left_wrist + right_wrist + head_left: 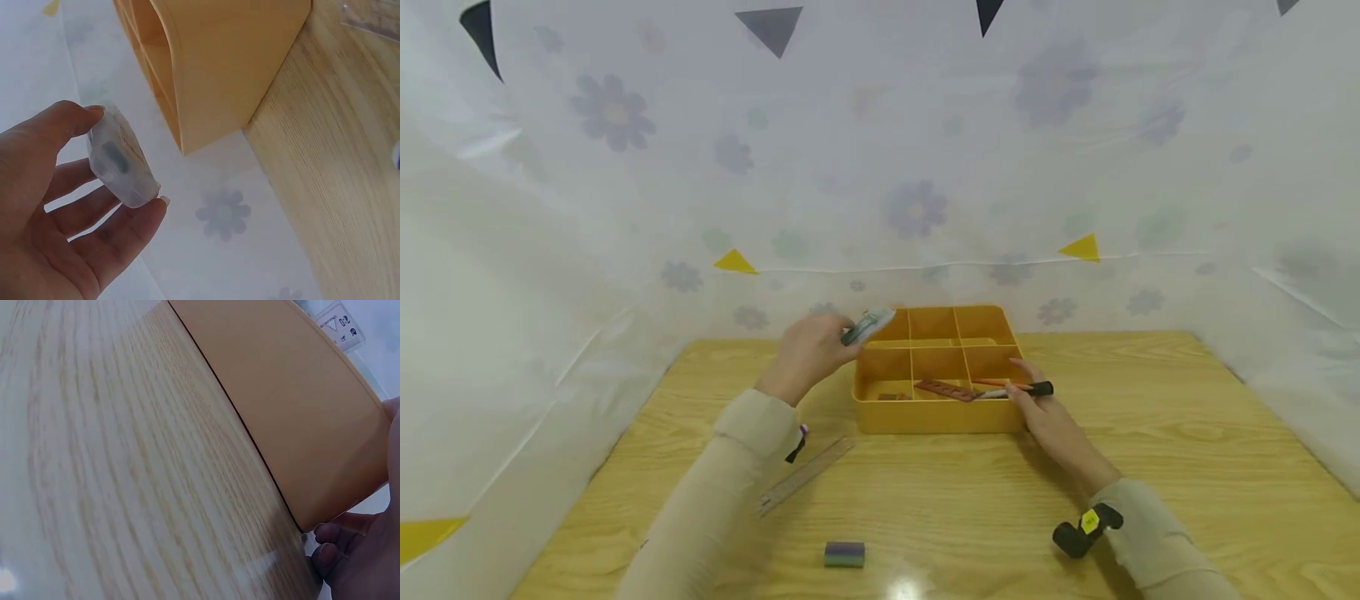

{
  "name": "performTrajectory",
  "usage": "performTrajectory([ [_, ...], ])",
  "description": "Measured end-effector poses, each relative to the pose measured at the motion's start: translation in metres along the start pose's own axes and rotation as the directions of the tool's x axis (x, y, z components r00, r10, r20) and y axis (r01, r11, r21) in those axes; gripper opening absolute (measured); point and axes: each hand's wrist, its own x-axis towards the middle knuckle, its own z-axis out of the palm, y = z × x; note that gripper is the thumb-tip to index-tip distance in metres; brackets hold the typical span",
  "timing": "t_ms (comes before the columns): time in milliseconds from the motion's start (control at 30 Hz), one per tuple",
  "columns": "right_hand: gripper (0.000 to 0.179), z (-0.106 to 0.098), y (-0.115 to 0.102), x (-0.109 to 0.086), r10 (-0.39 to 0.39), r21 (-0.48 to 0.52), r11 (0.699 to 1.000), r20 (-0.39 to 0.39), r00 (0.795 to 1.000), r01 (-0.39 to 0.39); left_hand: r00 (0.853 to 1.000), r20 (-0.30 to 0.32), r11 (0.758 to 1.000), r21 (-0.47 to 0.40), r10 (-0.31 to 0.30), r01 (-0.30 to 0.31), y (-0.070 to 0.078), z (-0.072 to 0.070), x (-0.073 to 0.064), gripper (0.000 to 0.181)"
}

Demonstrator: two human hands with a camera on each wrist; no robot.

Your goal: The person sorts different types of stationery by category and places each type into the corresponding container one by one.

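Note:
My left hand [811,354] holds a small packet in clear wrapping [868,325], dark green at one end, just above the left side of a yellow divided box [940,418]. In the left wrist view, the thumb and fingertips pinch this whitish packet [122,159]; what is inside cannot be made out. My right hand [1056,429] grips the box's right side, thumb by the rim and fingers low on the outer wall [287,419]. A brown slotted strip [946,389], an orange stick [992,382] and a dark-handled tool [1037,388] lie in the front compartments.
A clear ruler [805,477] lies on the wooden table [940,508], left of the middle. Near the front is a purple and green block [845,554]. A small black and purple item [797,446] is partly hidden by the left sleeve. White patterned sheeting [917,150] encloses the table.

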Motion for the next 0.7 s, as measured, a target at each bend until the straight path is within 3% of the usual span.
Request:
performTrajectory([
  [167,0.060,0.004,0.001,0.003,0.003,0.013,1.000,-0.006,1.000,-0.003,1.000,0.017,1.000,0.020,-0.004,0.004,0.008,0.006,0.014,0.030],
  [367,0.059,0.008,0.004,0.004,0.002,0.032,0.999,-0.006,1.000,-0.002,1.000,-0.004,0.996,0.085,-0.002,0.002,0.014,0.014,0.026,0.025],
  [467,0.059,0.009,0.005,0.004,0.003,0.038,0.999,-0.013,1.000,-0.003,1.000,-0.002,0.992,0.125,0.002,-0.001,0.017,0.018,0.031,0.031],
  [700,0.058,0.008,0.006,0.005,0.003,0.022,1.000,-0.009,1.000,-0.003,0.999,-0.043,0.979,0.203,-0.018,0.026,0.020,0.030,0.035,0.034],
])
